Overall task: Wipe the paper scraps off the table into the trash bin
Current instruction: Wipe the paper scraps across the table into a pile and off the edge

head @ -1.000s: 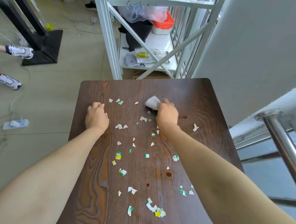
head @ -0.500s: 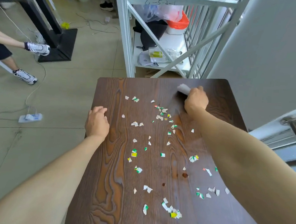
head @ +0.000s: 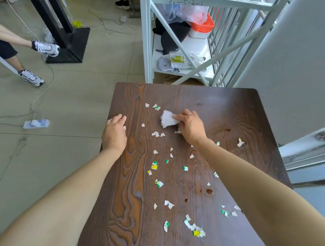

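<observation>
Holding a white tissue, the right hand is curled around it with the fingers pinching one end. The tissue sticks out to the left of the hand and sits low on the dark wood table, in the far middle part. A few scraps peek out from just under this hand.

The left hand lies palm down on the left edge of the table. Its fingers are spread loosely and hold nothing. Both bare arms reach in from the bottom of the view.

Little paper scraps are all over the table top. They are white, green and yellow. Two lie beyond the tissue, near the far edge. Some lie between the two hands. More run down the middle between the arms. A small heap sits near the bottom of the table, and one lone scrap lies off to the right. Small dark spots mark the wood too.

No trash bin shows anywhere in the view.

Past the far edge of the table stands a white metal rack with bags on its shelf. On the tiled floor to the left lies a white power strip with its cord. Another person's legs and sneakers show at the far left, next to a black stand.
</observation>
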